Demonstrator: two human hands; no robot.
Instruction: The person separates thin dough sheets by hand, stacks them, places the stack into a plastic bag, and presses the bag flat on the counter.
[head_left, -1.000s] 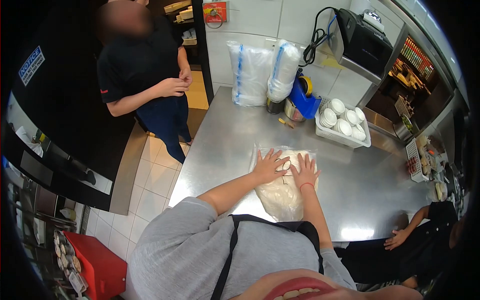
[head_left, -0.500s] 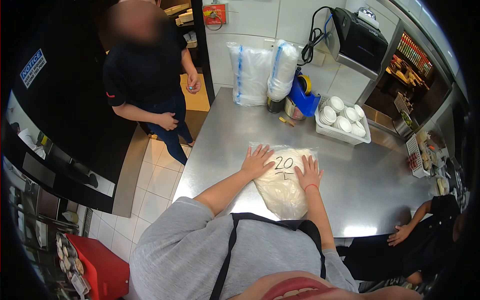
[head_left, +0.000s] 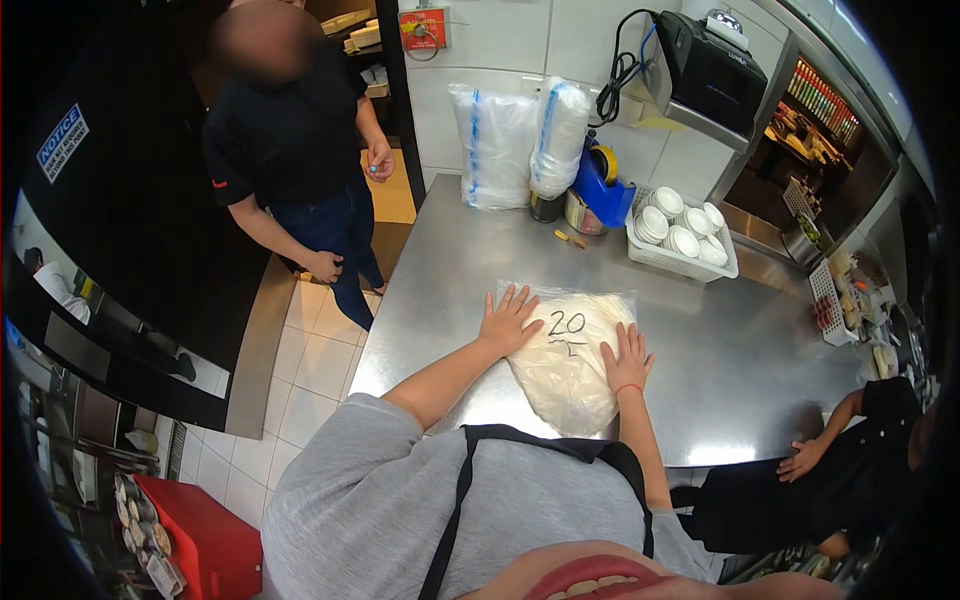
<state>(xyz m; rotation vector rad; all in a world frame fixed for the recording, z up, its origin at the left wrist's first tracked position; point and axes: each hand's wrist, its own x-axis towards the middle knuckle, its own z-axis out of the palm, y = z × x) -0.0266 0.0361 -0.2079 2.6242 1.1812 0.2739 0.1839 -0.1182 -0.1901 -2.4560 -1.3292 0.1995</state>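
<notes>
A clear plastic bag [head_left: 566,375] filled with something pale cream lies flat on the steel table [head_left: 700,370], with "20" written on it in black. My left hand [head_left: 508,322] rests on the bag's upper left side, fingers spread. On its right side lies my right hand [head_left: 628,358], fingers stretched out, a thin red band around the wrist. Both palms face down, and neither hand grips the bag.
A white basket [head_left: 685,265] of small white cups stands at the back right, beside a blue tape dispenser [head_left: 603,190] and wrapped plastic packs [head_left: 495,150]. One person [head_left: 290,140] stands beyond the table's left edge. Another person's hand [head_left: 797,460] touches the right front edge.
My right hand has shifted slightly down and outward toward the bag's right edge. My left hand stays nearly in place. The person at the left has lowered a hand a little.
</notes>
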